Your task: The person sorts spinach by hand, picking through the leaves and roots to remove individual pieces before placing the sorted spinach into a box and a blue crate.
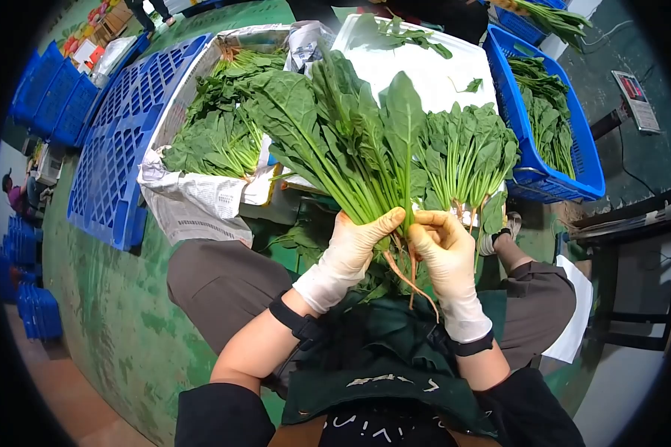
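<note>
A bunch of spinach [361,156] with long green stems and pinkish roots is gripped in my gloved left hand [354,249], leaves pointing away from me. Thin roots [406,272] hang below the fist. Right beside it, my gloved right hand [446,249] pinches at a spinach stem near the base of the bunch; its fingertips partly hide the spot. Behind the hands, more spinach [462,153] lies in a row on a white foam box lid [432,71], with a few loose leaves farther up.
On the left, a newspaper-lined box [194,190] holds spinach, beside a blue plastic pallet [130,123]. A blue crate [593,164] of spinach stands at the right, near a digital scale [635,100]. Stacked blue crates [52,93] and a seated person [22,195] are far left.
</note>
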